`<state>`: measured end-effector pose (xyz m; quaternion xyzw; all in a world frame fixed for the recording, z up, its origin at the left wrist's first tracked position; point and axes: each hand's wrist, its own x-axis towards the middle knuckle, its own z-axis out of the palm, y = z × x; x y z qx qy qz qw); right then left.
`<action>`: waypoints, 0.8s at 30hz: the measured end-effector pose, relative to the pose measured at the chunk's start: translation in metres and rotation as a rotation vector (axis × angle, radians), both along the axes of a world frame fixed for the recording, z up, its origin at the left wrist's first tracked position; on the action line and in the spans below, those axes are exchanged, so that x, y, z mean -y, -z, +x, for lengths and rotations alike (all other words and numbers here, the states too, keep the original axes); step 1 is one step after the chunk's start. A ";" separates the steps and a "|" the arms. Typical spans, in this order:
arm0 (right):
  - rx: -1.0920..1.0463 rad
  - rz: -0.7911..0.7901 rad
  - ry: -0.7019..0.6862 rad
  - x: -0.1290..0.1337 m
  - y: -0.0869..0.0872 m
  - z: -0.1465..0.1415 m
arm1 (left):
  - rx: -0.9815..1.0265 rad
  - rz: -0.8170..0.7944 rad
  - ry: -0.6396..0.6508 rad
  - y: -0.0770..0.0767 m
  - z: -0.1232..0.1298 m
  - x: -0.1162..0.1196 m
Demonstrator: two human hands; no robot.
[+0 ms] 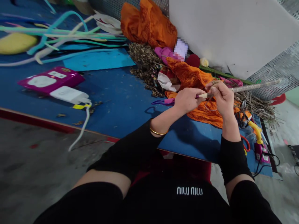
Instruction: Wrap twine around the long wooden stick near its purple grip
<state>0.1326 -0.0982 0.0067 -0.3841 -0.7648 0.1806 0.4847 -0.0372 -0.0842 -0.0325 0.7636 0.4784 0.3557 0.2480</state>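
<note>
My left hand (187, 100) is closed round a thin stick-like piece; a pink and purple end with a loop (167, 101) sticks out on its left, and a pale tip shows on its right. Close beside it, my right hand (221, 95) pinches at that pale tip, with a few dry brown strands showing between the fingers. From behind my right hand a long, pale, wrapped stick (257, 86) runs out to the right; whether it joins the piece in my left hand is hidden. Orange patterned cloth (205, 113) lies under both hands.
Dried plant stems (144, 65) are heaped at the back of the blue table (112, 93). Left lie a purple packet (56, 79) and bendy coloured strips (70, 34). Scissors (243, 115), a yellow glue gun (256, 130) and red-handled scissors (246, 143) lie right.
</note>
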 end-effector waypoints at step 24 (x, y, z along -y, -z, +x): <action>0.044 -0.136 0.095 -0.015 0.012 0.015 | -0.308 0.457 0.038 0.016 0.008 0.004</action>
